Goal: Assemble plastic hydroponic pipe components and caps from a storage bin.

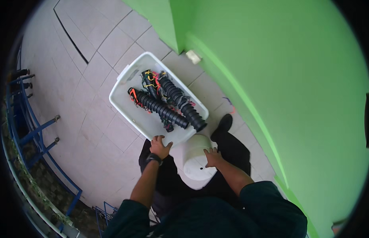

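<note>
Over the near edge of a white plastic bin (132, 126) is my left hand (159, 147), its fingers and thumb apart at the rim. A dark wristband (154, 158) circles that wrist. My right hand (212, 157) lies with spread fingers against a white bucket (195, 162) standing between my legs. The bucket's face toward me has a small dark hole. Inside the bin lie black ribbed tubes, one on the left (158, 106) and a longer one on the right (178, 97). Orange, yellow and grey strips (152, 79) are tangled around them.
Pale tiles (99, 119) cover the floor. A green wall (279, 79) rises on the right, with a small cream block (193, 56) at its foot. Blue metal railings (37, 135) run along the left. A thin coloured strand (231, 104) lies near my shoe (224, 124).
</note>
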Tool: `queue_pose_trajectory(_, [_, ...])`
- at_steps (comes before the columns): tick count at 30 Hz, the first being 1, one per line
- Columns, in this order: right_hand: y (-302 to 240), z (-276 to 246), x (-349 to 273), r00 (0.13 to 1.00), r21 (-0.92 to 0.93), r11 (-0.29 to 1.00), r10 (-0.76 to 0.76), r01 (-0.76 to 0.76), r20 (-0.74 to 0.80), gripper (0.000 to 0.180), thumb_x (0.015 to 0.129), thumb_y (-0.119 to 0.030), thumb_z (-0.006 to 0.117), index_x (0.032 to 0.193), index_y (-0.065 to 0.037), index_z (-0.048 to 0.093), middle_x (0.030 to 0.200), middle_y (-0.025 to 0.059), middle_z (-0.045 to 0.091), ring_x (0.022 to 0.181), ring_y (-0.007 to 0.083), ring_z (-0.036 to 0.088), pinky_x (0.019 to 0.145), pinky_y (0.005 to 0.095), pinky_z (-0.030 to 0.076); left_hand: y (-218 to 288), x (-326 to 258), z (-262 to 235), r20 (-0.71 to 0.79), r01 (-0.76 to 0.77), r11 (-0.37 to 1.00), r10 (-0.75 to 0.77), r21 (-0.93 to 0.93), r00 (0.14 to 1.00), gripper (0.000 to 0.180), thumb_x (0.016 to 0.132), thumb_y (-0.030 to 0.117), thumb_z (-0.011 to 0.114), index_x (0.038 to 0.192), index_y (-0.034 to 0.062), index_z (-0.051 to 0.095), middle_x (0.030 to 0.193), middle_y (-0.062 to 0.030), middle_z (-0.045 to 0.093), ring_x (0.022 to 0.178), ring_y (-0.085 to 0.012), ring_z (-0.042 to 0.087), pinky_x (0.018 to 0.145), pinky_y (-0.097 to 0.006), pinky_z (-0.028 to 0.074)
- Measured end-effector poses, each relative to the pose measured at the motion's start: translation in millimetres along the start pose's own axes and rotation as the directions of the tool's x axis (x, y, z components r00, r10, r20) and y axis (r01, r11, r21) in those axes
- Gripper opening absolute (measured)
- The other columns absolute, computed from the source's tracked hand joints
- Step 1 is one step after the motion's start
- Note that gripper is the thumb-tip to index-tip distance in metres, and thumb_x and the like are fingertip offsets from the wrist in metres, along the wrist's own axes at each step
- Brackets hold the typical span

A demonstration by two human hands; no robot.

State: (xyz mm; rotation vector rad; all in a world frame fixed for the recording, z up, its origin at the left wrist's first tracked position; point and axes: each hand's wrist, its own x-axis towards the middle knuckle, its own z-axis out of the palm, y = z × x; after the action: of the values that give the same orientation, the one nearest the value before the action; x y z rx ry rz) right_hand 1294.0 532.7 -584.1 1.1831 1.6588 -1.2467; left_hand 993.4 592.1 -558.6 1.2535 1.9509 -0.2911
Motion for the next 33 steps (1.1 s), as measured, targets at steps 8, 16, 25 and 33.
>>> queue_pose_trajectory(8, [28, 110, 218, 0.982, 0.140, 0.989, -0.013, 0.040, -0.187, 0.066, 0.081, -0.054, 0.070, 0.127, -0.009, 0.055, 0.103, 0.0217, 0.066, 0.096, 0.0375, 0.067, 0.081, 0.0479, 0.055, -83, 205, 103, -0.255, -0.057, 0.998, 0.050, -0.021, 0.966, 0.038, 0.081, 0.035, 0.073, 0.110, 0.0108, 0.064, 0.113, -0.0110, 0.064, 0.111, -0.0307, 0.057, 0.094, -0.049, 0.043])
queue_pose_trajectory(16, [-55, 138, 269, 0.953, 0.308, 0.933, -0.097, 0.187, -0.286, 0.061, 0.084, -0.051, 0.068, 0.123, -0.005, 0.056, 0.108, 0.0202, 0.065, 0.102, 0.0402, 0.064, 0.091, 0.0471, 0.051, -130, 224, 71, -0.420, -0.367, 0.751, 0.132, -0.549, 0.898, 0.034, 0.086, 0.029, 0.071, 0.101, -0.0005, 0.066, 0.093, -0.0141, 0.069, 0.086, -0.0246, 0.065, 0.078, -0.035, 0.051])
queue_pose_trajectory(25, [-53, 199, 272, 0.888, -0.182, 0.911, -0.290, 0.371, 0.356, 0.107, 0.054, -0.051, 0.089, 0.139, -0.004, 0.044, 0.133, 0.0216, 0.055, 0.122, 0.0392, 0.054, 0.104, 0.0444, 0.044, -169, 161, 82, -0.617, -0.603, 0.696, 0.288, -0.390, 0.732, 0.031, 0.087, 0.023, 0.070, 0.104, -0.0024, 0.066, 0.087, -0.0107, 0.070, 0.072, -0.0175, 0.064, 0.069, -0.031, 0.052])
queue_pose_trajectory(33, [-111, 239, 154, 0.871, -0.179, 0.858, -0.492, 0.482, -0.015, 0.042, 0.083, -0.043, 0.070, 0.102, -0.006, 0.071, 0.100, 0.0168, 0.071, 0.097, 0.0307, 0.068, 0.087, 0.0427, 0.052, -252, 44, 88, -0.837, -0.793, 0.316, -0.007, -0.521, 0.547, 0.019, 0.095, 0.018, 0.064, 0.100, 0.0003, 0.067, 0.092, -0.0054, 0.069, 0.077, -0.0138, 0.064, 0.074, -0.029, 0.050])
